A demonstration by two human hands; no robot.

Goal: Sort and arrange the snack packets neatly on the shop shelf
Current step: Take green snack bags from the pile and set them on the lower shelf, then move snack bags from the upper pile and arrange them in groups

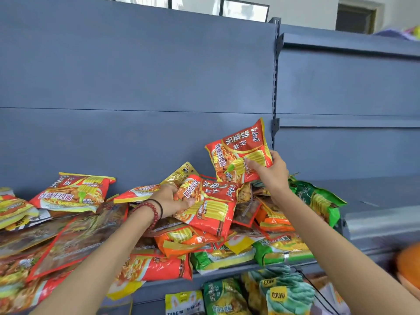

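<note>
My right hand (270, 172) pinches the raised red packet (236, 151) by its edge, my left hand (169, 198) grips a second red packet (209, 212); light, crinkly, slippery I reckon, so edges work.

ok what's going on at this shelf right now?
A person is sorting a jumbled heap of instant noodle packets on a blue-grey shop shelf. The right hand holds a raised red noodle packet in front of the back panel. The left hand grips a second red noodle packet on top of the heap. Orange packets and green packets are mixed in; nothing is lined up yet.
</note>
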